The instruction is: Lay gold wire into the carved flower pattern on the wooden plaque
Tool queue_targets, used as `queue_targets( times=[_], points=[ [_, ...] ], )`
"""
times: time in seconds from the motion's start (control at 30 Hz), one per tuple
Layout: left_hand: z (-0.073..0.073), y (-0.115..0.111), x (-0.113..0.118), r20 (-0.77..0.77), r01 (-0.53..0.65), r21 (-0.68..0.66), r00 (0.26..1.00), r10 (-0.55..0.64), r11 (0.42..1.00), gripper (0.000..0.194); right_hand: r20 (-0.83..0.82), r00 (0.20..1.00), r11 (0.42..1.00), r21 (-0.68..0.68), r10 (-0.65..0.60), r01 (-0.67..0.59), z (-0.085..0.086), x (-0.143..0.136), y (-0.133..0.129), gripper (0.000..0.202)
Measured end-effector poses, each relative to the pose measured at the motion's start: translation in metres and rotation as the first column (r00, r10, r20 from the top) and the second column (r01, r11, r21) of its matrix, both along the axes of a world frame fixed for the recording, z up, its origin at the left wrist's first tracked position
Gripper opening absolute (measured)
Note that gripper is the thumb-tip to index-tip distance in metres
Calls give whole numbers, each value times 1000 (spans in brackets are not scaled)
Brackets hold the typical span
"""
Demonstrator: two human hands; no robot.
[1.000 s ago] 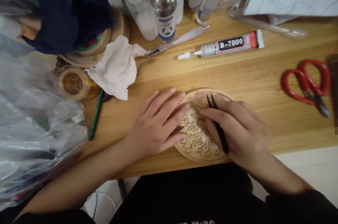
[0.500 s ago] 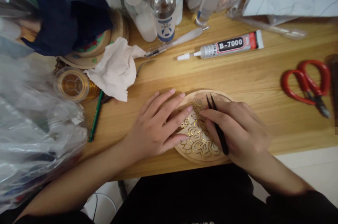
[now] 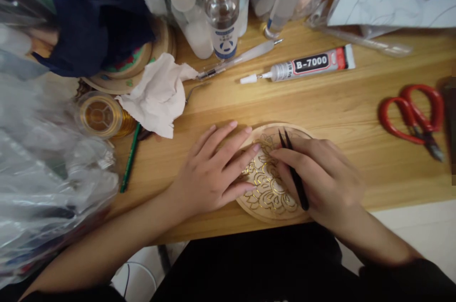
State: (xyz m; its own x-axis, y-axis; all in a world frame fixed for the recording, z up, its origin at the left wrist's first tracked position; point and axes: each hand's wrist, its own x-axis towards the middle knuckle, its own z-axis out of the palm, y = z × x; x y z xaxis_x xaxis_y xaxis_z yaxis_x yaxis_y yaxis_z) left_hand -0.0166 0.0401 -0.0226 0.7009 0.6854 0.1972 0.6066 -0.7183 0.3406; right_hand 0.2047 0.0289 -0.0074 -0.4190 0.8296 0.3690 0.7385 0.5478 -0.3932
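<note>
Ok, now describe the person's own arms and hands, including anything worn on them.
The left hand and right hand are bare, with no gloves, rings or watch in sight. The forearms are uncovered too, up to plain black sleeves at the lower corners.

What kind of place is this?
Probably a craft desk, home or small studio, can't tell which. Signs: a round wooden board with a gold-outlined flower pattern, a B-7000 glue tube, and a spool of gold wire or thread.
</note>
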Motion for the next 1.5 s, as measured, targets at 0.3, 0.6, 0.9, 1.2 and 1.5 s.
queue_targets(
  times=[0.3,0.6,0.9,1.2,1.5],
  points=[
    [3,0,0,-59,36,24,998,-34,999,60,-183,982,988,-151,-44,16,8,0,6,20],
    [5,-5,0,-96,63,-16,993,-64,998,100,-549,783,944,-297,-293,145,18,6,3,24],
    [4,-29,14,-138,-71,64,987,80,995,118,-409,887,929,-366,-214,56,39,20,8,29],
    [-2,-35,20,-55,-144,121,987,152,982,110,-302,953,909,-393,11,-136,32,3,17,25],
    [-3,-38,20,-30,-125,141,991,130,982,94,-308,950,909,-406,-42,-91,24,-2,23,19]
  ],
)
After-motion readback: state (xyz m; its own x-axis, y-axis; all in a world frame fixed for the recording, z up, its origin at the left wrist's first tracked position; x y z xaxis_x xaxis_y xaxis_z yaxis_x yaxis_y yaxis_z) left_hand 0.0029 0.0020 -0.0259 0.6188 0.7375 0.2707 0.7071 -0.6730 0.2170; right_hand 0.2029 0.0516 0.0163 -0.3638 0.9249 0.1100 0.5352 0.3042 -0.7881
